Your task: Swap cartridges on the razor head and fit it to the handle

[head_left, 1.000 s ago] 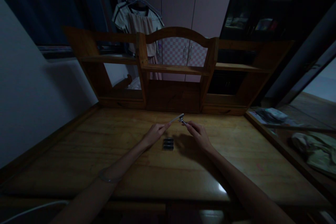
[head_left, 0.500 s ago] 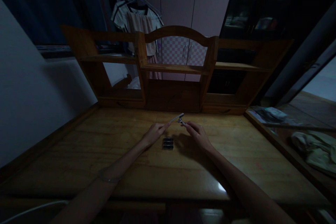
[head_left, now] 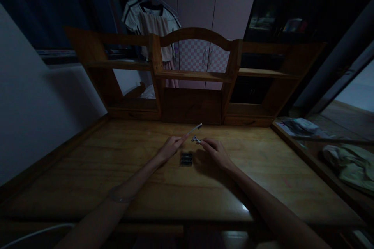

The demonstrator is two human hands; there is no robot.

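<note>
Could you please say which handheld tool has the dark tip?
The slim pale toothbrush-like stick in the left hand; the silver metal razor-like tool in the right hand has a shiny head.

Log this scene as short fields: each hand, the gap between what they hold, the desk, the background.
Left hand: holds slim, pale toothbrush-like stick
Right hand: holds small shiny metal tool, perhaps a razor
Gap: stick and tool look apart
Desk: wooden; small dark striped pack lies between the forearms
Background: wooden shelf unit, hanging shirt
Lighting: dim
</note>
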